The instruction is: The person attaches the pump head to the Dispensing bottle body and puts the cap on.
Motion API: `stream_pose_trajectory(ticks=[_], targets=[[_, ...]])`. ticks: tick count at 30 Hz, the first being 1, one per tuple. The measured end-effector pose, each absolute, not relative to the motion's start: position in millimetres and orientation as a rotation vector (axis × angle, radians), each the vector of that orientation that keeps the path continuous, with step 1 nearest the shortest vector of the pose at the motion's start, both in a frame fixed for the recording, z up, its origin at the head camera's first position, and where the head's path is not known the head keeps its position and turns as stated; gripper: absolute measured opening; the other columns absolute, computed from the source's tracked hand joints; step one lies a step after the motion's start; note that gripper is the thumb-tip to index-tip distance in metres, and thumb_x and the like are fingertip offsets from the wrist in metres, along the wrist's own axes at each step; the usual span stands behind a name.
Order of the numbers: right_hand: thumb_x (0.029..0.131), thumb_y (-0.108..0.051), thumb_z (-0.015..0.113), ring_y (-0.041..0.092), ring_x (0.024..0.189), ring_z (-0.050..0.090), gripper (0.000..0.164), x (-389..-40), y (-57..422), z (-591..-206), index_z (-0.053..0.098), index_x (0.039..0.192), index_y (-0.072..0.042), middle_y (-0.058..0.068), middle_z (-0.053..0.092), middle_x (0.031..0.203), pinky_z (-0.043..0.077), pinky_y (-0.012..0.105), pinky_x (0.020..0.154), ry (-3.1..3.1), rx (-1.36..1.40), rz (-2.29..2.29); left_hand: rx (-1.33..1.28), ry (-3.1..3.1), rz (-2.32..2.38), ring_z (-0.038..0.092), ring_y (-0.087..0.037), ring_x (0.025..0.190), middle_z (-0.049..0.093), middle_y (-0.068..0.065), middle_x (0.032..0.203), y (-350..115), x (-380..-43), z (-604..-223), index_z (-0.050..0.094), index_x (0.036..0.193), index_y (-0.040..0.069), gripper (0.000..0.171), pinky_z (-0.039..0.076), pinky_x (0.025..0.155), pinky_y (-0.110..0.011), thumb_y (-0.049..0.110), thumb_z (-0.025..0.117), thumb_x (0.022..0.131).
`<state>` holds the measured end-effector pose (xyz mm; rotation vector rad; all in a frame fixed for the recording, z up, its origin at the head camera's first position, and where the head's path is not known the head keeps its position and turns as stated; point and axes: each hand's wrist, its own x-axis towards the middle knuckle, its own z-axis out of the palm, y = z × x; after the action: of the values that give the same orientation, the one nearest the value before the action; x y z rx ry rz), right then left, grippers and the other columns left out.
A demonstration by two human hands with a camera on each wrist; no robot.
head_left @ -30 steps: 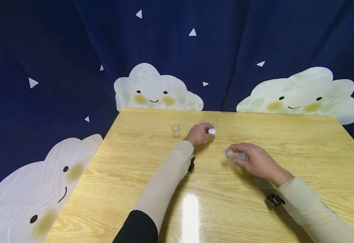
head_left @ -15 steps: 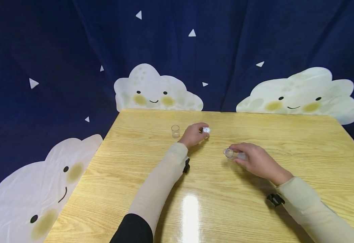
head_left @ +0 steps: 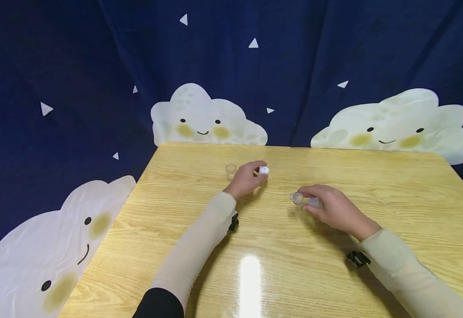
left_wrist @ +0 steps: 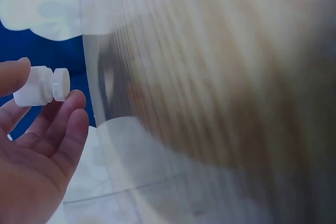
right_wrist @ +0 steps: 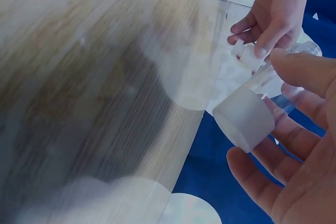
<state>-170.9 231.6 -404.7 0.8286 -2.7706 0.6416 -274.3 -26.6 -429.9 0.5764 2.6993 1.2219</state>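
Note:
My left hand (head_left: 245, 179) pinches a small white bottle (head_left: 263, 170) between thumb and fingertips, above the far middle of the table. Seen in the left wrist view, the bottle (left_wrist: 32, 88) has a narrow neck and a white cap (left_wrist: 61, 84). To the right and nearer, my right hand (head_left: 332, 207) grips a clear plastic tube (head_left: 297, 198) lengthwise, its flared end pointing left. A white cylindrical end piece (right_wrist: 245, 119) on the tube shows in the right wrist view. Just left of my left hand stands a small clear cup (head_left: 230, 170), its lower part partly hidden by that hand.
The wooden table (head_left: 295, 274) reaches back to a dark blue curtain (head_left: 287, 66) printed with white clouds. A bright light reflection (head_left: 250, 282) lies on the near tabletop. Black straps (head_left: 358, 259) sit on both wrists.
My left hand has moved left with the white bottle, closer to the clear cup, and now covers part of it. My right hand has stayed nearly still with the tube.

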Motion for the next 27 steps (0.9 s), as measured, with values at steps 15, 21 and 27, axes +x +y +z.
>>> stream_pose_trajectory(ticks=[15,21,27], targets=[[0.084,-0.012,0.077,0.028,0.101,0.07,0.037,-177.7,225.8,-403.5,0.068,0.12,-0.006,0.01,0.074,0.111,0.056,0.047,0.087,-2.749,0.881,0.621,0.583,2.725,1.239,0.059,-0.016,0.086,0.064,-0.008,0.123,-47.2,-244.1,-407.3,0.057,0.133,0.008,0.039,0.049,0.069,-0.024,0.027,0.061,0.099],[0.085,-0.011,0.076,0.028,0.102,0.07,0.038,-178.6,225.7,-404.5,0.067,0.122,-0.006,0.01,0.074,0.111,0.055,0.048,0.088,-2.777,0.876,0.622,0.578,2.742,1.254,0.054,-0.015,0.081,0.065,-0.006,0.12,-51.4,-236.7,-406.8,0.058,0.131,0.01,0.037,0.045,0.064,-0.023,0.027,0.061,0.099],[0.086,-0.011,0.076,0.028,0.101,0.07,0.037,-180.7,224.6,-404.1,0.068,0.122,-0.006,0.01,0.074,0.111,0.055,0.048,0.087,-2.781,0.873,0.625,0.608,2.748,1.281,0.057,-0.018,0.086,0.067,-0.008,0.117,-56.5,-231.5,-408.5,0.059,0.131,0.009,0.037,0.046,0.067,-0.023,0.024,0.063,0.098]])
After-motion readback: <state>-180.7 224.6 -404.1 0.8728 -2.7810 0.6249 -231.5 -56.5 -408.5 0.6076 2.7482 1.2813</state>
